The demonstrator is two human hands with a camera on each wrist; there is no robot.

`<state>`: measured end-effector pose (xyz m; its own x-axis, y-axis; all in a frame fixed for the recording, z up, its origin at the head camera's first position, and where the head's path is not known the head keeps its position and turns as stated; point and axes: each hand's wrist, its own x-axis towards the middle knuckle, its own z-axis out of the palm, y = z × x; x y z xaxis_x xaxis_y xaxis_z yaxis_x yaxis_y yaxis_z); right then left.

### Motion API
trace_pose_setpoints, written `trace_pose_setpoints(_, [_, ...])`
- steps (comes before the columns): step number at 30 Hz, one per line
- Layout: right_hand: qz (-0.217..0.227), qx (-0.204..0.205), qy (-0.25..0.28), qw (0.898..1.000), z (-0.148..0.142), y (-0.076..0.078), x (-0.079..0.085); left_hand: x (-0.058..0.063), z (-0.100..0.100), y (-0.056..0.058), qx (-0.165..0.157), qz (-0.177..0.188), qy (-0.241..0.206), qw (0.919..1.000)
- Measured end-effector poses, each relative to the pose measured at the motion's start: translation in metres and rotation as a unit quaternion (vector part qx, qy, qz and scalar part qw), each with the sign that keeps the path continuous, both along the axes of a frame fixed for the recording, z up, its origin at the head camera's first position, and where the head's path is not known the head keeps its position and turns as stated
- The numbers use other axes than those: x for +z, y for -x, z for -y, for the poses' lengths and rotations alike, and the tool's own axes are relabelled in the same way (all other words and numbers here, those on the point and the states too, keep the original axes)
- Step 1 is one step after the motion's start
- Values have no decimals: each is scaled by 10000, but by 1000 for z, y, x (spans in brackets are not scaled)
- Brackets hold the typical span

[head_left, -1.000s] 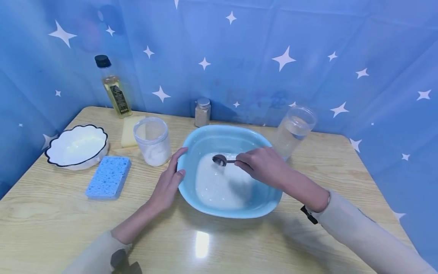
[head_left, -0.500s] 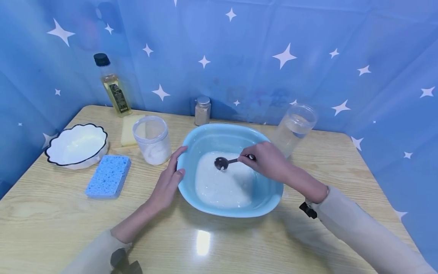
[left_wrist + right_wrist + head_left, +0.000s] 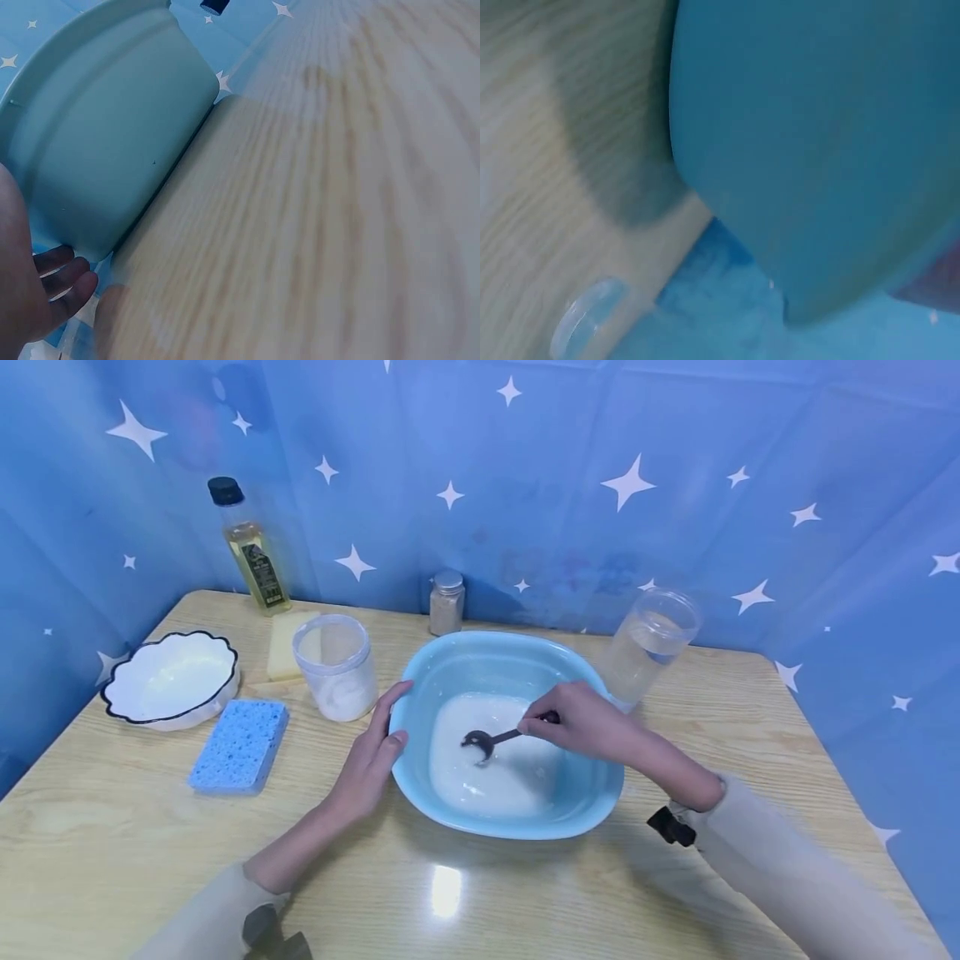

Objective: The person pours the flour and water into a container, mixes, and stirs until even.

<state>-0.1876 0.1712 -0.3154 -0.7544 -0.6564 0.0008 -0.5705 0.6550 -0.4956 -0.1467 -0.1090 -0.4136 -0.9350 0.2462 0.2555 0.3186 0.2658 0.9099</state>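
Observation:
A light blue plastic basin (image 3: 506, 828) stands on the table with milky white liquid (image 3: 487, 785) in its bottom. My left hand (image 3: 367, 756) grips the basin's left side, thumb and forefinger at the rim; the left wrist view shows other fingers (image 3: 67, 281) beside the outer wall. Over the basin, my right hand (image 3: 581, 718) pinches the handle of a dark spoon (image 3: 480, 742). The spoon's bowl is at the liquid, left of the hand. In the right wrist view, the basin wall (image 3: 802, 150) hides most of that hand.
Left of the basin are a tub of white powder (image 3: 341, 689), a blue sponge (image 3: 240, 747), a pale yellow block (image 3: 283, 652) and a scalloped white dish (image 3: 172, 681). Behind stand an oil bottle (image 3: 258, 568) and a small jar (image 3: 447, 606). A clear water container (image 3: 648, 647) is at right.
My right hand has moved the spoon through the basin, its bowl now nearer me and turned in the liquid. The left hand stays at the rim.

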Motion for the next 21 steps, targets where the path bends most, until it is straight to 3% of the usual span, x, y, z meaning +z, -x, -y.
trace_pose_setpoints(4, [-405, -421, -152, 9982, 8, 6, -2, 0, 1, 0, -46, -38, 31, 10000])
trace_pose_setpoints(7, [-442, -626, -349, 9965, 0, 8, 4, 0, 1, 0, -76, -19, 38, 10000])
trace_pose_setpoints(10, [-50, -551, -387, 9977, -13, 4, 11, 1, 0, 0, -91, -21, 55, 9999])
trace_pose_setpoints(14, [367, -134, -206, 9990, -13, -3, 12, 2, 2, 0, -63, -59, 81, 9999])
trace_pose_setpoints(18, [304, 15, -17, 9995, 3, -3, 5, 2, 2, -1, 0, -15, 88, 10000])
trace_pose_setpoints(21, [114, -356, -117, 9992, 5, 0, 5, 1, 1, -1, 1, 8, 92, 10000])
